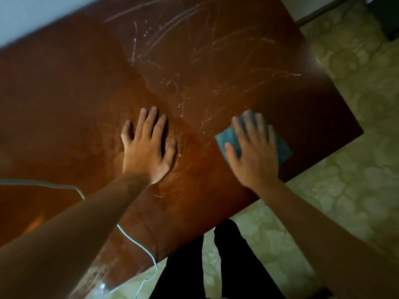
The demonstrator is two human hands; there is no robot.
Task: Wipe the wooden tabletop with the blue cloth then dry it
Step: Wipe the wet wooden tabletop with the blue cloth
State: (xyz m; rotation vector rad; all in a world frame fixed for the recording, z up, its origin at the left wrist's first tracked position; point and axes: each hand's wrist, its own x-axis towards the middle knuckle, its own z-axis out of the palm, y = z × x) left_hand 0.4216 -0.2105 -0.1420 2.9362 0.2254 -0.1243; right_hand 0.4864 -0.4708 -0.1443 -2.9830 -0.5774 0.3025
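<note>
Surroundings: a white cable (138,244) trails over the near left part of the wooden tabletop (64,93) and drops off its near edge; patterned pale flooring (356,126) lies to the right and in front; the person's dark trouser legs (233,266) stand just in front of the near edge; a dark bar (323,11) crosses the far right corner.
Surface: pale wet streaks (194,50) arc across the far right half of the top.
Left hand (146,147): flat on the wood, fingers straight and slightly spread, holding nothing.
Right hand (252,152): blurred, fingers straight, pressing down on the blue cloth (285,149).
Cloth position: near the right-hand near edge of the top, under the palm and fingers, showing on both sides of the hand and past the fingertips.
Obstructions: the right hand covers most of the cloth.
</note>
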